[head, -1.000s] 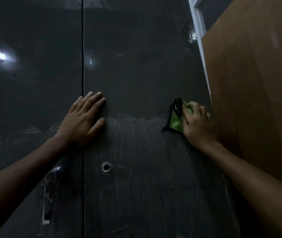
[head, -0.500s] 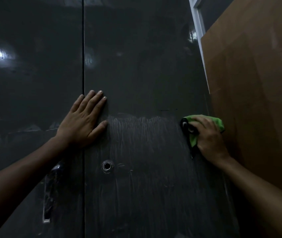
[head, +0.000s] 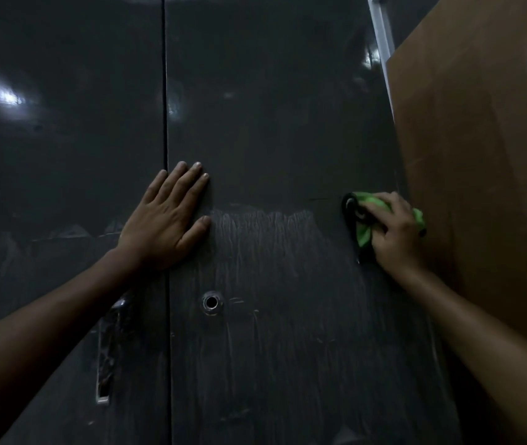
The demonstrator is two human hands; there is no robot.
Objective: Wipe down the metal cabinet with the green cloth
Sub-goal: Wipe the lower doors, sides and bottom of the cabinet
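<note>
The right hand (head: 394,232) grips the bunched green cloth (head: 366,220) against the metal cabinet (head: 272,123) at centre right. The left hand (head: 167,220) lies flat and released at centre. Streaks cover the lower frame; the upper part appears unwiped.

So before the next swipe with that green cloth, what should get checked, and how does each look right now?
1. Green cloth gripped by right hand: ok.
2. Cloth against the metal cabinet door: ok.
3. Left hand flat across the door seam, bracing: ok.
4. Streaky residue wiped away: not ok.
5. Room beside the brown board: cannot tell.
</note>
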